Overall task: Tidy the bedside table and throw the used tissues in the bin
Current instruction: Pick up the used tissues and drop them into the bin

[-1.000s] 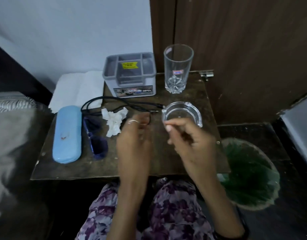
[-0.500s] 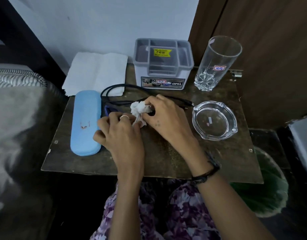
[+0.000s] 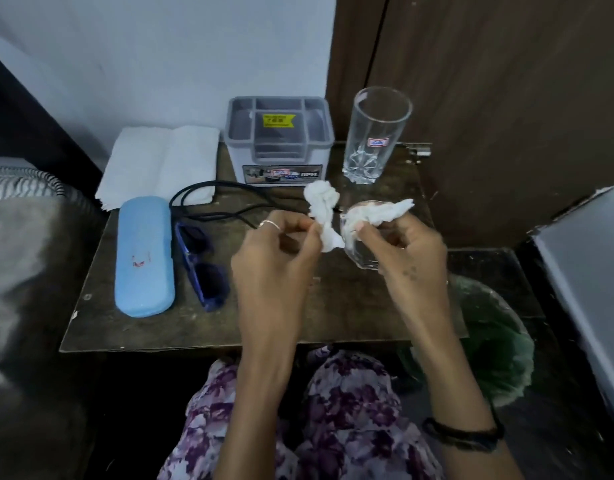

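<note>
Both hands have come up off the tabletop since half a second ago, each now carrying its own crumpled tissue, where before they met over one wad beside the cable. Left hand [image 3: 278, 251] pinches a twisted white tissue [image 3: 322, 216] between thumb and fingertips, a ring on one finger; the wad stands up above the knuckles. Right hand [image 3: 407, 251] pinches a second crumpled tissue [image 3: 378, 213] in curled fingers, held over the glass ashtray [image 3: 359, 254], which shows only in part behind the hand. Whether that tissue touches the ashtray cannot be told.

Behind the hands a black cable [image 3: 215, 202] loops across the bedside table [image 3: 333, 317]. Blue sunglasses [image 3: 203, 268] lie folded just beside a light blue glasses case [image 3: 144, 258] on the left part of the table. At the back stand a grey organiser box [image 3: 279, 143] and, to its right, a tall upright drinking glass [image 3: 376, 136]. Folded white paper [image 3: 160, 164] rests at the back left corner. A bin with a green liner [image 3: 496, 348] sits on the floor at the table's right, below the right forearm.
</note>
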The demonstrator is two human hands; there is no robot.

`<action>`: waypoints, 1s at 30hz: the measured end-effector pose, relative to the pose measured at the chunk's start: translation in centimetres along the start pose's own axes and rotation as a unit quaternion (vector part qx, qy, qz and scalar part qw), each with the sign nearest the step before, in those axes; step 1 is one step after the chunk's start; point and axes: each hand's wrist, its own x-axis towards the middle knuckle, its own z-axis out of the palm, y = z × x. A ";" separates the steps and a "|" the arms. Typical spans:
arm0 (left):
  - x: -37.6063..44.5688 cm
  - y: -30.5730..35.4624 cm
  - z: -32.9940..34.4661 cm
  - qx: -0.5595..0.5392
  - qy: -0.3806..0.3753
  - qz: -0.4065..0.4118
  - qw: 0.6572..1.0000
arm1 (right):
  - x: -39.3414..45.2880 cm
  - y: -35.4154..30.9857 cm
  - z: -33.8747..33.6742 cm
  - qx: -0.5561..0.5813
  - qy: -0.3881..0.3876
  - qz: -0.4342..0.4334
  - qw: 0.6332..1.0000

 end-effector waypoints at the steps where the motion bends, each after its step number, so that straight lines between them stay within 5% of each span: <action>1: -0.5 0.6 0.5 -0.015 -0.021 0.001 1.000 | -0.5 0.1 -1.3 0.013 0.015 0.013 1.000; 8: -6.3 4.6 7.9 0.004 -0.198 0.078 0.977 | -4.4 4.0 -14.2 0.010 0.204 0.090 0.975; 12: -10.6 4.2 15.5 0.043 -0.339 0.046 0.939 | -5.4 9.6 -18.0 -0.022 0.222 0.167 0.960; 16: -12.2 2.4 22.2 0.120 -0.352 0.017 0.928 | -5.2 14.5 -19.3 -0.082 0.237 0.200 0.947; 21: -12.8 -1.2 27.7 0.158 -0.365 -0.028 0.917 | -4.1 20.9 -19.5 -0.154 0.212 0.233 0.937; 26: -13.5 -5.7 29.7 0.233 -0.418 0.000 0.878 | -3.5 26.5 -19.1 -0.215 0.064 0.335 0.915; 30: -13.6 -6.9 30.0 0.248 -0.424 0.001 0.871 | -4.0 26.7 -18.9 -0.225 0.075 0.325 0.915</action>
